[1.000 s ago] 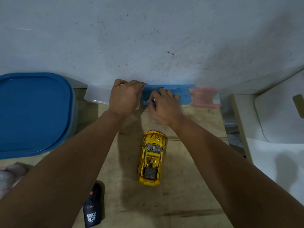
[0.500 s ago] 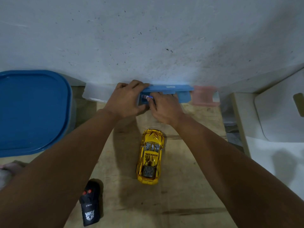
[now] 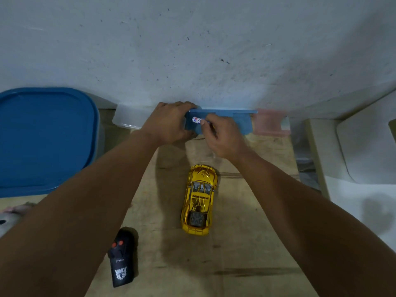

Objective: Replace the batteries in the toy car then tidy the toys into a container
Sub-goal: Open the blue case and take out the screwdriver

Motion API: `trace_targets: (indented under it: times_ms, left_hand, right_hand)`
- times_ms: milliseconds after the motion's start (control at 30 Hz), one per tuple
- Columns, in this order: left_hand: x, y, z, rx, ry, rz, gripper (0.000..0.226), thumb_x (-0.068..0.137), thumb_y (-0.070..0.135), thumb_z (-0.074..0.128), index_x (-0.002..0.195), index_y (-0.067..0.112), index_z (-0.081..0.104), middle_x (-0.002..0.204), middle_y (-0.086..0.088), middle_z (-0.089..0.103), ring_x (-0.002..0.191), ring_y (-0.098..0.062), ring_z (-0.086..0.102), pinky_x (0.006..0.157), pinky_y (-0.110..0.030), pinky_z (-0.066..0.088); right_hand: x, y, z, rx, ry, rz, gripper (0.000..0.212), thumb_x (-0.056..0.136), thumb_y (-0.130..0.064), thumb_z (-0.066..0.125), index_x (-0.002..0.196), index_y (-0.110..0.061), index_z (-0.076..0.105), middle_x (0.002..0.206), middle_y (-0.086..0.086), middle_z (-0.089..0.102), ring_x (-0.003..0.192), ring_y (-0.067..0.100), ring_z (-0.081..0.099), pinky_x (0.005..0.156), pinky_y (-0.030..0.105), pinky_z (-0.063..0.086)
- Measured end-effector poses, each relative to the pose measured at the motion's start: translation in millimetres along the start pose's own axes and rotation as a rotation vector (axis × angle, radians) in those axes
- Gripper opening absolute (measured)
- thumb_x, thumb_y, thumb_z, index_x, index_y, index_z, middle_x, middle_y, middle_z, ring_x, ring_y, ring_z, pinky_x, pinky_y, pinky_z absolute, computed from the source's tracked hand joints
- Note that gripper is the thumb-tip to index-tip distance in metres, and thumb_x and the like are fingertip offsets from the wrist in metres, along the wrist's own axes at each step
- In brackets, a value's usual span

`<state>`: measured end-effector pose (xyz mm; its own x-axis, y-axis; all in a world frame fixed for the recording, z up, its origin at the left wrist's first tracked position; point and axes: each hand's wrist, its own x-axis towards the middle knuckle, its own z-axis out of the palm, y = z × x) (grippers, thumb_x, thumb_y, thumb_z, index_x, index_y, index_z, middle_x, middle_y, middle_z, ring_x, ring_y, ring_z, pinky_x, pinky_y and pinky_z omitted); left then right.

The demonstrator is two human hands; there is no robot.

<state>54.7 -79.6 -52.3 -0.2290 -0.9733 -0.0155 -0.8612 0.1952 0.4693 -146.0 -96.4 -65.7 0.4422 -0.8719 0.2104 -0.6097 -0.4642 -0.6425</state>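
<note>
Head view — steeply down, close.

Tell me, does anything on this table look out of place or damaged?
Nothing stands out. The yellow toy car sits upright on its wheels, the black remote lies flat, and nothing looks spilled or broken.

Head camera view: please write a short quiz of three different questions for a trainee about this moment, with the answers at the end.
1. True or false: the gold toy car is already inside a container.
2. Which hand pinches the small battery?
A. left hand
B. right hand
C. neither
3. Fill in: the black remote control lies on the ______ side of the car, seen from the person.

Key:
1. False; it stands on the wooden table.
2. B; the left hand holds the small blue box by the wall.
3. left
</note>
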Motion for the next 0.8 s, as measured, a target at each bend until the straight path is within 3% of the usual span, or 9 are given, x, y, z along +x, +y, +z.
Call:
trace_targets:
  times_ms: [133,267,367,567,800]
  left_hand:
    - [-1,6,-3,-0.011,-0.003,-0.032,0.082,0.070,0.059,0.074,0.138,0.017,0.060,0.125,-0.006,0.071,0.107,-0.028,0.069,0.095,-0.049,0.055]
    - [-5,9,-2,0.001,0.015,-0.063,0.074,0.077,0.045,0.085,0.139,0.015,0.058,0.128,-0.010,0.069,0.108,-0.031,0.067,0.095,-0.048,0.055]
    - [-7,13,-4,0.029,0.014,-0.074,0.073,0.079,0.042,0.083,0.142,0.015,0.057,0.131,-0.011,0.067,0.111,-0.032,0.067,0.097,-0.048,0.054]
    - [-9,18,-5,0.106,0.014,-0.076,0.070,0.084,0.044,0.081,0.144,0.018,0.057,0.135,-0.009,0.066,0.115,-0.032,0.065,0.100,-0.045,0.047]
    - [-14,20,0,0.186,0.060,-0.085,0.065,0.085,0.040,0.079,0.143,0.018,0.059,0.139,-0.010,0.063,0.120,-0.035,0.061,0.102,-0.047,0.043]
  right_hand:
    - [-2,0,-10,-0.068,0.001,-0.005,0.026,0.099,-0.032,0.052,0.079,-0.018,0.058,0.053,-0.010,0.042,0.046,0.006,0.040,0.048,0.021,0.024]
    - [-15,5,-19,-0.308,-0.150,-0.116,0.037,0.097,-0.045,0.039,0.088,-0.017,0.061,0.061,-0.001,0.055,0.054,0.019,0.051,0.050,0.027,0.032]
    - [-31,13,-19,-0.465,-0.252,-0.134,0.039,0.098,-0.048,0.033,0.099,-0.019,0.059,0.072,0.000,0.058,0.064,0.020,0.054,0.054,0.028,0.032]
    - [-47,26,-16,-0.571,-0.260,-0.161,0.033,0.103,-0.042,0.039,0.122,-0.021,0.057,0.104,0.003,0.061,0.090,0.022,0.057,0.069,0.035,0.047]
    - [-56,31,-16,-0.562,-0.183,-0.142,0.033,0.099,-0.038,0.049,0.125,-0.020,0.060,0.108,0.005,0.055,0.094,0.024,0.051,0.075,0.042,0.047]
